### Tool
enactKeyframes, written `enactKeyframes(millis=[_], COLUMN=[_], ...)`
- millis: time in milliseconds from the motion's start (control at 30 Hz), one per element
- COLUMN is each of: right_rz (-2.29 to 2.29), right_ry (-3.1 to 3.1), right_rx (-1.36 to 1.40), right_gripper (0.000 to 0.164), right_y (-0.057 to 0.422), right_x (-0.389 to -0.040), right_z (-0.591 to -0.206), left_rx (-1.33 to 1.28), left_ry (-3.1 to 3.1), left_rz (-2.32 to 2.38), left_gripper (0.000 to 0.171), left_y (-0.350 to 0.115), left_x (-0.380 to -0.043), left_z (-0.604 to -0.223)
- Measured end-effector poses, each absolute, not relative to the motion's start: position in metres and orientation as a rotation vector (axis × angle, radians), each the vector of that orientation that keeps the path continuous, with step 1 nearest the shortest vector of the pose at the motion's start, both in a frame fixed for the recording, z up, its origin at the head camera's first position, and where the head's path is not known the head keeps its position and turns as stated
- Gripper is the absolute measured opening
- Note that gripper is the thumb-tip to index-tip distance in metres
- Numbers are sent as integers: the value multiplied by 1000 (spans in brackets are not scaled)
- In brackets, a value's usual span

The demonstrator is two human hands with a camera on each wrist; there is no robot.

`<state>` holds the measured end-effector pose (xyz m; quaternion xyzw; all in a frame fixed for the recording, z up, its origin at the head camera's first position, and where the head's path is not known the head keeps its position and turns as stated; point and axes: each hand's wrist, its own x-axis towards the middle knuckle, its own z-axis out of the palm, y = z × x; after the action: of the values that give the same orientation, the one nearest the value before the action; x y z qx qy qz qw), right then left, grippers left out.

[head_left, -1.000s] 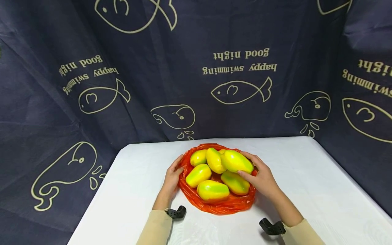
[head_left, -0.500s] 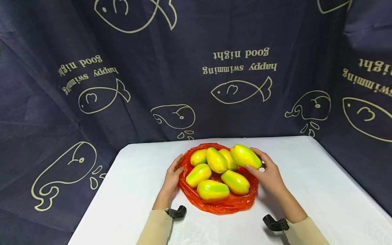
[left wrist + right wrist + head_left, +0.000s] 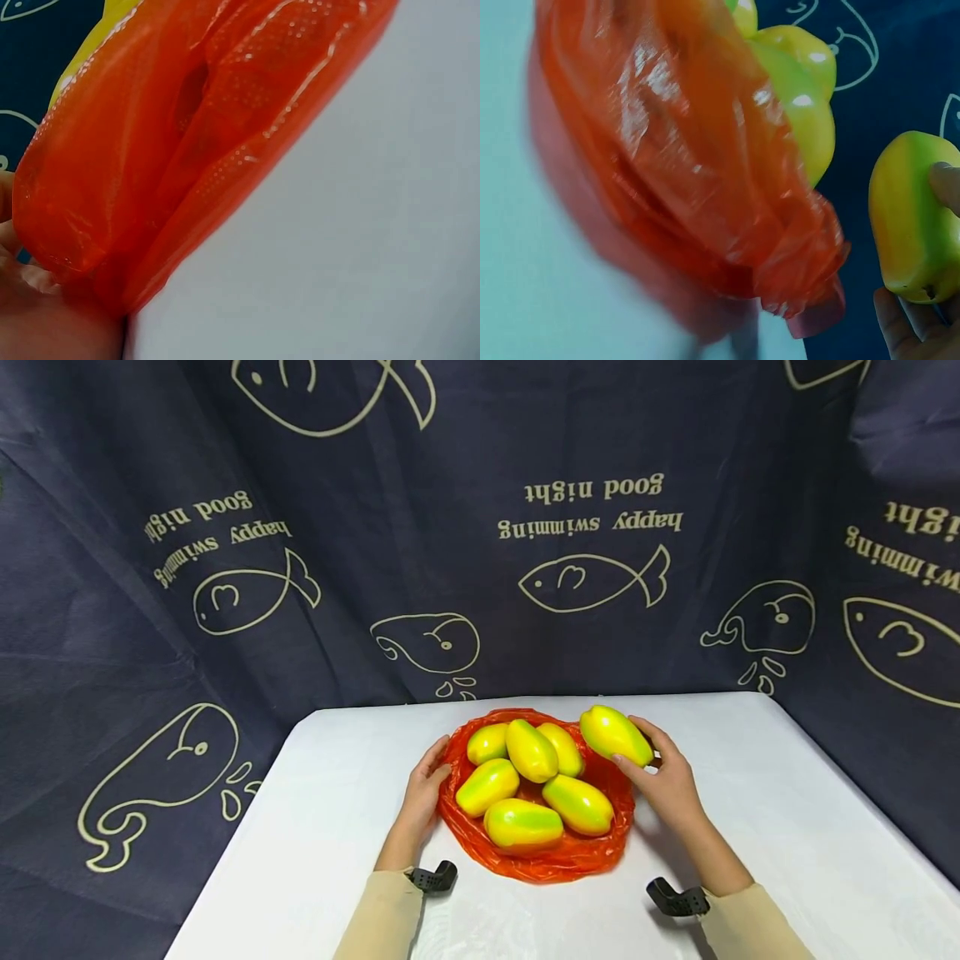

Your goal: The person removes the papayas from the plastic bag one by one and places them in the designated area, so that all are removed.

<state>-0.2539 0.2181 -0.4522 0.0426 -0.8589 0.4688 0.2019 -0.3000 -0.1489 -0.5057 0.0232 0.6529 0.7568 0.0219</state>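
Yellow fruits (image 3: pixel 523 824) streaked with green against a see-through red bag (image 3: pixel 542 867), and that tabletop (image 3: pixel 345 785) is plain white! Beige on the sleeves (image 3: pixel 381 914), black on the wrist cameras (image 3: pixel 435 877), and there's the navy cloth (image 3: pixel 465 510), patterned with cream outlined fish, whales and lettering!

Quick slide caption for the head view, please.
Right hand holds one papaya; six more papayas lie in the open red plastic bag, which the left hand touches.

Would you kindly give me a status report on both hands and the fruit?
Right hand holding one fruit aloft. Left hand touching red bag. Six other fruits visible inside it. Nothing visibly in the way.
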Motion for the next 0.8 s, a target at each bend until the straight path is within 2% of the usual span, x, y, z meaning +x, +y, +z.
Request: enactKeyframes(millis=[433,800], right_rz=[1382,1365], right_ry=[-2364,-2371], right_rx=[-139,-220], right_gripper=[65,68], right_y=[234,252], right_x=[-262,-268], right_z=[-459,-471], left_rx=[138,148], left_ry=[2008,2034], left_rz=[2338,2315], left_gripper=[49,47], left_y=[-149,-149], left_x=[-300,-299], left_z=[-504,-504])
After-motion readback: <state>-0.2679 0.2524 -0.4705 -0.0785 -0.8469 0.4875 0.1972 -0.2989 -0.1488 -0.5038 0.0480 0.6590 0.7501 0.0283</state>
